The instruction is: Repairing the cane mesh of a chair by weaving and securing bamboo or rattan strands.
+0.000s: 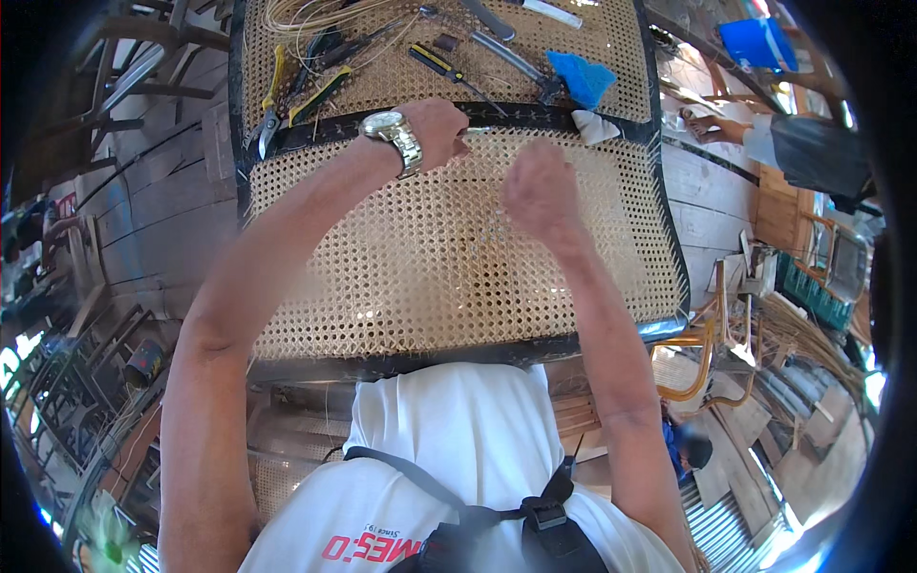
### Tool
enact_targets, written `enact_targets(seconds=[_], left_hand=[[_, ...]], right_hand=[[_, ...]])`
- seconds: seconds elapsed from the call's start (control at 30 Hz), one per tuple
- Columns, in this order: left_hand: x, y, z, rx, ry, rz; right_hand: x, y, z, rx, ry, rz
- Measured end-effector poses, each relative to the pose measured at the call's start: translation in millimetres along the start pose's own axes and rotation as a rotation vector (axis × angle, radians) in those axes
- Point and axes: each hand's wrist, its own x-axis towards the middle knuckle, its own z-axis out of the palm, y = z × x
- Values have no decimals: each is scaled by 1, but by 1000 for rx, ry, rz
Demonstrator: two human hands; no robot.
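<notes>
The woven cane panel (430, 267) spreads flat beneath both hands, its dark crossbar (535, 116) running side to side just beyond them. The left hand (435, 129) pinches a thin cane strand (480, 130) against that bar; the right hand (540, 196), loosely curled and nearer the body, hovers just beside.

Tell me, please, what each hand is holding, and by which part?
Left hand pinches a thin metal tool at its near end; what the right hand holds cannot be told.

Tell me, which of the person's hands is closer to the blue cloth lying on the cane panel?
The right hand. It sits just below the blue cloth, slightly to its left. The left hand, with the wristwatch, rests at the dark crossbar, farther left of the cloth.
</notes>
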Motion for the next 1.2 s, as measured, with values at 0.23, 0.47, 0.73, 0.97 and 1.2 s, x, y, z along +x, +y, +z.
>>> enact_targets(seconds=[0.23,0.47,0.73,0.97,1.2], left_hand=[[-16,-18,-8,-40,22,-26],[-9,13,2,123,-23,-12],[4,32,26,-174,199,246],[14,41,54,-227,239,219],[28,-1,37,103,560,-183]], right_hand=[[-50,239,-67,-136,75,826],[-55,57,-66,554,-97,248],[-32,9,-33,572,9,138],[-40,24,-31,687,-73,296],[-35,15,-37,695,-112,341]])
